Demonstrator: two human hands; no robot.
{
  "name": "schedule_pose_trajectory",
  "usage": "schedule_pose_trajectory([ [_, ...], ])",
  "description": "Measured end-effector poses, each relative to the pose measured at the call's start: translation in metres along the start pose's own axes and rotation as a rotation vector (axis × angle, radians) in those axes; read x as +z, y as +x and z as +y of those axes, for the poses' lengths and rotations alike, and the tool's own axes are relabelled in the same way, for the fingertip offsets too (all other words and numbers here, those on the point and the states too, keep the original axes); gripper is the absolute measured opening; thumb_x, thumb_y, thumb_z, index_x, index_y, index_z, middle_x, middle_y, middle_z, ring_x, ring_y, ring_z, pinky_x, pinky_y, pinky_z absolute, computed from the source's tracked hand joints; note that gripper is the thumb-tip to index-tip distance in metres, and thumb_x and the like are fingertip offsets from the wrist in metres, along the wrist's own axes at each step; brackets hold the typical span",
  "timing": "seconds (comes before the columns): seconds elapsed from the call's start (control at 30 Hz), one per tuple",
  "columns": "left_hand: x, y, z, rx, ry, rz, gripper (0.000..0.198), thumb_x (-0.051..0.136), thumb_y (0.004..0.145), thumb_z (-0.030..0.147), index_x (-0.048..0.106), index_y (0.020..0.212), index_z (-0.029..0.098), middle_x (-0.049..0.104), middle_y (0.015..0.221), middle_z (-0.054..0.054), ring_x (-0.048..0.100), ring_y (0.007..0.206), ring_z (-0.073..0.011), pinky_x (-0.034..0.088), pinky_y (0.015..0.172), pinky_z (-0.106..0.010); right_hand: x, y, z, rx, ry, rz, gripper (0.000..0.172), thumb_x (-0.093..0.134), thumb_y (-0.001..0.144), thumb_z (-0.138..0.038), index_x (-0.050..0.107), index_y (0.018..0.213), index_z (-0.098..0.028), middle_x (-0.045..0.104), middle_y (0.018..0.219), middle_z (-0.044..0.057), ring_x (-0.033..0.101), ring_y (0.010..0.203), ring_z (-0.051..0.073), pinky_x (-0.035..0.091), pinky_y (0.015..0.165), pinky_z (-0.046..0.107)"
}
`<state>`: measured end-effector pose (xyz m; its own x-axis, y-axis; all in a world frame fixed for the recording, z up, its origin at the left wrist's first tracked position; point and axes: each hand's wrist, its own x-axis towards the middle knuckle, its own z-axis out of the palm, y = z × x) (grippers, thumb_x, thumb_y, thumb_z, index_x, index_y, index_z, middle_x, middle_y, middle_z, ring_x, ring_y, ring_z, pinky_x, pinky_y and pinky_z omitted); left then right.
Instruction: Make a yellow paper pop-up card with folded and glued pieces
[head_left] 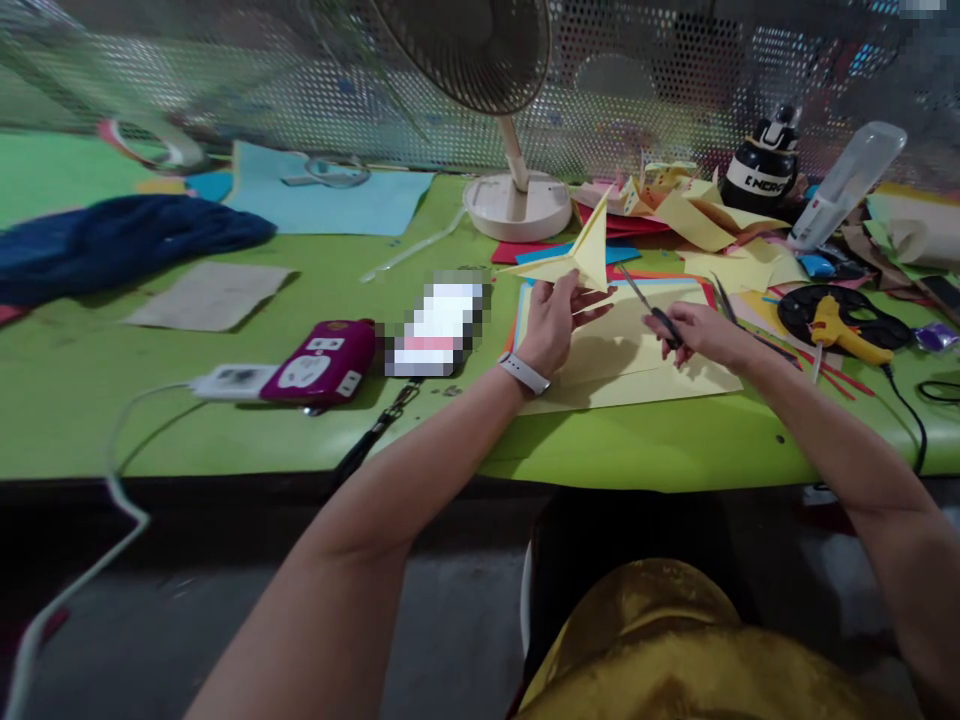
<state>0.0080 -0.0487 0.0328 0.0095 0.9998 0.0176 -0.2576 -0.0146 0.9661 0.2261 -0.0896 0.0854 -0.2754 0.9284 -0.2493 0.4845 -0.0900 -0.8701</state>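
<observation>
My left hand (556, 322) grips a folded piece of yellow paper (577, 258) from below, its pointed flaps spreading up and to the left. In my right hand (694, 333) is a pair of scissors (654, 315), the blades pointing up and left toward the paper but apart from it. Both hands are above a stack of coloured paper sheets (630, 370), with pale yellow on top. A phone (439, 325) with a lit, blurred screen lies left of my left hand.
A white fan (517, 205) stands behind my hands. At right are paper scraps (697, 205), a black bottle (761, 165), and a yellow glue gun (847, 335) with a cord. A purple power bank (326, 360), a dark blue cloth (127, 235) and blue paper (337, 205) lie at left.
</observation>
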Motion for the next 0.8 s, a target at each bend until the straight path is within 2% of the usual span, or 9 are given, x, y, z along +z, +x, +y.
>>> schedule_pose_trajectory([
  [0.23,0.003,0.002,-0.002,0.007,-0.13,0.056,0.051,0.082,0.082,0.056,0.042,0.086,0.025,0.064,0.075,0.001,0.08,0.108,-0.0314,0.065,0.086,-0.039,0.016,-0.007,-0.005,0.054,-0.058,-0.095,0.055,0.081,0.081,-0.072,0.058,0.081,-0.022,0.072,0.075,0.003,0.064,0.057,0.014,0.053,0.052,0.027],
  [0.5,0.003,0.002,-0.01,0.01,-0.188,0.02,0.053,0.085,0.082,0.055,0.041,0.087,0.026,0.058,0.067,0.006,0.082,0.105,-0.0317,0.065,0.085,-0.04,0.017,-0.005,-0.003,0.041,-0.037,-0.09,0.056,0.079,0.083,-0.072,0.057,0.086,-0.02,0.071,0.077,0.003,0.062,0.055,0.011,0.051,0.048,0.025],
  [0.8,0.006,-0.004,-0.008,0.009,-0.184,0.018,0.053,0.087,0.083,0.054,0.042,0.088,0.026,0.06,0.069,0.005,0.082,0.102,-0.0299,0.064,0.084,-0.038,0.019,-0.004,0.0,0.023,-0.011,-0.097,0.054,0.077,0.086,-0.071,0.058,0.088,-0.021,0.071,0.077,0.003,0.062,0.055,0.01,0.052,0.047,0.024],
])
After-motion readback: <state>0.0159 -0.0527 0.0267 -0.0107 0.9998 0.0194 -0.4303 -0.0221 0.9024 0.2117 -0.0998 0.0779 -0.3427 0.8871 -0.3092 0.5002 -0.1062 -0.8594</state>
